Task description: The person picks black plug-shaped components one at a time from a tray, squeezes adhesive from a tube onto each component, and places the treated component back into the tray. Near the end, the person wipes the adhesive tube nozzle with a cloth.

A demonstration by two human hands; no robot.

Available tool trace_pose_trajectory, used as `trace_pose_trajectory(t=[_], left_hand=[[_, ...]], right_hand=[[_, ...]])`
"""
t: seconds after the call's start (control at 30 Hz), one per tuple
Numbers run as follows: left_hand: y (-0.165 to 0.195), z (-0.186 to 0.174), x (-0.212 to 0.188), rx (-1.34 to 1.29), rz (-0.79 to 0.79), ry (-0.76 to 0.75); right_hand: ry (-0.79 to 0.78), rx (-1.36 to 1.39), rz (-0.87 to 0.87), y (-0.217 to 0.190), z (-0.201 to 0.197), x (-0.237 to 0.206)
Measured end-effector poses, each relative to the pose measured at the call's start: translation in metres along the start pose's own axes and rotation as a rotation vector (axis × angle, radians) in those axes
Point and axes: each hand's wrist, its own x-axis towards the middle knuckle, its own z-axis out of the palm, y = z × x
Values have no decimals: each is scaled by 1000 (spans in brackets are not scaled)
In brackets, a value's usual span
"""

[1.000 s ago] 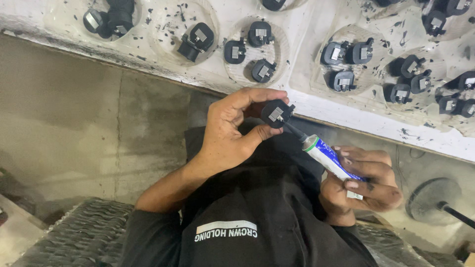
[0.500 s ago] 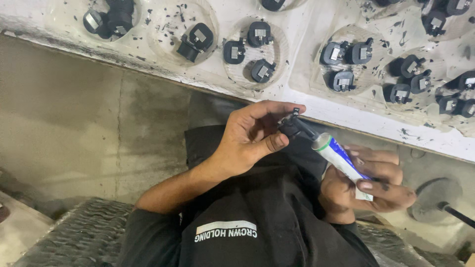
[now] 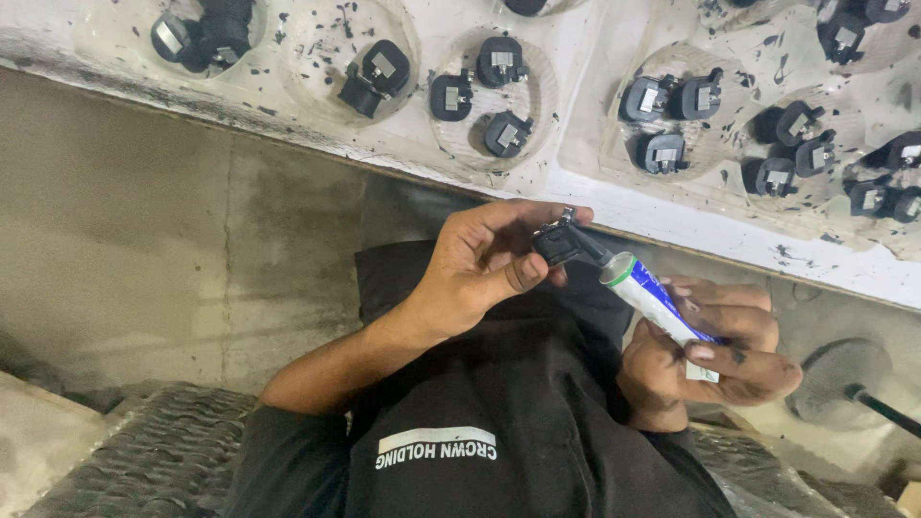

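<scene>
The small black plug-shaped part sits pinched between the thumb and curled fingers of the left hand, with the thumb tip just below it and the index finger arched over its top. The nozzle of the blue-and-white tube touches the right side of this part. The right hand is closed around the tube's lower end, fingers wrapped over it and the thumb pressed along its back.

Count: one part in hand, one tube. On the white moulded tray above the held part, roughly twenty similar black parts rest in round recesses, two to four per recess; parts at the frame edge are cut off.

Pose: the left forearm rises from lower left, wrist bent inward towards the tube. The right wrist is flexed, the tube angled up-left towards the held part.
</scene>
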Motion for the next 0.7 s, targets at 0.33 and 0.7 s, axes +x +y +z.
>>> trace_pose_trajectory(t=[0.33, 0.7], left_hand=[[-1, -5, 2, -163, 7, -71], [130, -53, 17, 1060, 527, 147]], right_hand=[[-73, -76, -19, -4, -3, 7], [63, 59, 49, 10, -20, 8]])
